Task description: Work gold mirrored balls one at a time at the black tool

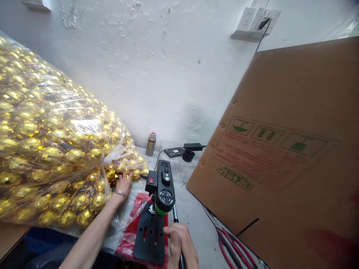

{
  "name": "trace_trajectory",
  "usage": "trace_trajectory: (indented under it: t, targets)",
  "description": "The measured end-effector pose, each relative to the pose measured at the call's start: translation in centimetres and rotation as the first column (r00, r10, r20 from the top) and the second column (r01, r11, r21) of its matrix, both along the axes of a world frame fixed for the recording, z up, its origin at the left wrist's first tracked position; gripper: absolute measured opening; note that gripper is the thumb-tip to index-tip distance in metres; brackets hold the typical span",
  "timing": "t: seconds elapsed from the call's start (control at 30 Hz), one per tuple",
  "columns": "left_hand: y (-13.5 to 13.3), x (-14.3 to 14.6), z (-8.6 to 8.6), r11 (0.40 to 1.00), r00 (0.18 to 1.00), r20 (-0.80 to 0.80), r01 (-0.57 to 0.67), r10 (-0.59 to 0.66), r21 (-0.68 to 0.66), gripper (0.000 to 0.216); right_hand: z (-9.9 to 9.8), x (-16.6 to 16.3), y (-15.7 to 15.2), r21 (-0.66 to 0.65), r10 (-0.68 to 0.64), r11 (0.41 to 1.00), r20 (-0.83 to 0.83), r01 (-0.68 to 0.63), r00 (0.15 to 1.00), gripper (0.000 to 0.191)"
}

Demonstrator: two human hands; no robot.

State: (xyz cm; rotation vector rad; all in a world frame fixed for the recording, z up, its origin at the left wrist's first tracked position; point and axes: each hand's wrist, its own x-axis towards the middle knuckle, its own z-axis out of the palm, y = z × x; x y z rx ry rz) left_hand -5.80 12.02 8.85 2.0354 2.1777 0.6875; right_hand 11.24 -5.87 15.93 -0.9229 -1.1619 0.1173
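Note:
My left hand (123,184), with a bracelet on its wrist, reaches to the mouth of a clear plastic bag (110,155) full of shiny gold faceted balls (52,155). Its fingers are stretched out and touch the balls there; the fingertips are partly hidden. My right hand (183,243) is closed around a thin dark rod (175,215) beside a black machine (165,186). This machine has round vents, a red switch and a slotted black base plate (150,235). Where the rod's upper end leads is hidden behind the machine.
Red plastic (127,239) lies under the base plate. A small metal bottle (150,144), a black power adapter (193,146) and a black ring-shaped cup (188,155) stand by the wall. At right leans a large cardboard box (280,149), with red-handled pliers or cutters (234,248) below it.

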Motion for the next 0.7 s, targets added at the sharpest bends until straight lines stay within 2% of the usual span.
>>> trace_trajectory:
  t: [0.17, 0.27, 0.33, 0.43, 0.5, 0.6, 0.7]
  targets:
    - [-1.8, -0.7, 1.5, 0.997, 0.986, 0.167, 0.038, -0.027, -0.062, 0.046, 0.1, 1.5, 0.2, 0.006, 0.082, 0.997, 0.105, -0.083, 0.991, 0.026]
    - [-5.0, -1.0, 1.8, 0.996, 0.948, 0.312, 0.08, -0.067, -0.029, 0.051, 0.3, 2.7, 0.5, 0.012, 0.121, 0.992, 0.238, -0.128, 0.964, 0.024]
    - [-8.0, -0.8, 1.4, 0.991, 0.849, 0.515, 0.129, -0.12, 0.018, 0.055, 0.5, 3.1, 0.7, 0.004, 0.122, 0.992, 0.272, -0.127, 0.955, 0.024]
    - [-12.3, 0.1, 0.2, 0.975, 0.561, 0.813, 0.219, -0.154, 0.034, 0.062, 0.7, 3.2, 0.5, -0.03, 0.112, 0.994, 0.259, -0.108, 0.959, 0.023]
    - [-14.1, 0.9, -0.9, 0.97, 0.419, 0.903, 0.243, -0.096, -0.009, 0.064, 0.6, 3.0, 0.4, -0.049, 0.115, 0.993, 0.254, -0.106, 0.96, 0.023]
    - [-14.9, 2.3, -2.6, 0.967, 0.306, 0.95, 0.221, 0.057, -0.13, 0.073, 0.5, 3.0, 0.2, -0.06, 0.117, 0.993, 0.251, -0.105, 0.961, 0.023]
    - [-14.4, 3.4, -3.9, 0.956, 0.262, 0.956, 0.22, 0.131, -0.192, 0.087, 0.4, 3.0, 0.2, -0.056, 0.118, 0.993, 0.256, -0.107, 0.959, 0.023]
